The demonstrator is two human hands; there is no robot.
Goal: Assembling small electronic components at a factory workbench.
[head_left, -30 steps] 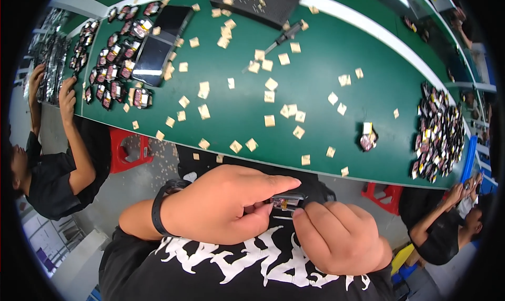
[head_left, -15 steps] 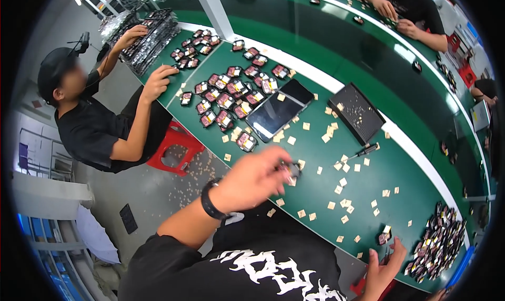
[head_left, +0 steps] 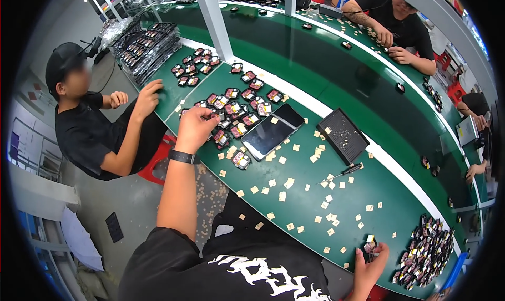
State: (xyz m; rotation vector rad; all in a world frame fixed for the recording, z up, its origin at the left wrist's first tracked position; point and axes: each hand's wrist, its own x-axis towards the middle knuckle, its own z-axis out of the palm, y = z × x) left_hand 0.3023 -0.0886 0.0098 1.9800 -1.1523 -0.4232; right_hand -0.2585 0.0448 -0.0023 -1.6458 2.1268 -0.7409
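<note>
My left hand [head_left: 195,130], a dark strap on its wrist, reaches over a loose group of small black parts [head_left: 235,109] with reddish, white and yellow tops. Its thumb and fingers pinch one such part [head_left: 217,114] at the group's near left side. At the lower right, my right hand [head_left: 371,267] has thumb and fingers around another small black part [head_left: 370,245], close above the green table [head_left: 294,217]. The parts' exact kind is too small to tell.
A dark phone-like slab [head_left: 271,133] lies beside the group. Farther right are a black tray [head_left: 344,135] with tiny pieces, a screwdriver [head_left: 351,168] and scattered pale squares [head_left: 282,196]. Many more parts [head_left: 425,253] are heaped far right. A co-worker [head_left: 87,127] sits at left, near stacked trays [head_left: 147,51].
My left hand has swung left and away from me with a part, from mid-table to the group. My right hand's fingers have come to a part. The co-worker's arms have drawn back.
</note>
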